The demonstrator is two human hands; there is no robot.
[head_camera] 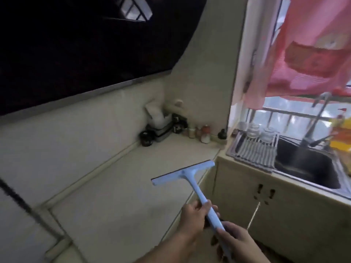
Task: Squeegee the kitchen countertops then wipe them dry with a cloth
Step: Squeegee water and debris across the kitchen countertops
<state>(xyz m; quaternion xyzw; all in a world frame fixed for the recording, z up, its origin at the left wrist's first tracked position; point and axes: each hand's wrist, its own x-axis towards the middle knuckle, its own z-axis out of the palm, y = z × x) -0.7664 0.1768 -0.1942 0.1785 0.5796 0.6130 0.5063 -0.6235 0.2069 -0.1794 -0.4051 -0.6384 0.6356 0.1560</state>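
pale blue squeegee point(191, 186), just one, is held by both hands: left hand point(193, 215) curls its grip round the mid handle, right hand point(235, 238) round the end. its blade lies ahead of them, crosswise above the counter point(114, 196) near the front edge.

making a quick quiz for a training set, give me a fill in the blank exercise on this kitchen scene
1. Both hands grip the handle of a light blue ____.
2. The left hand holds the handle nearer the blade than the ____ hand does.
3. The striped dish rack with two glass jars sits beside the ____.
4. The small bottles stand in the countertop's far ____.

Missing words: squeegee; right; sink; corner
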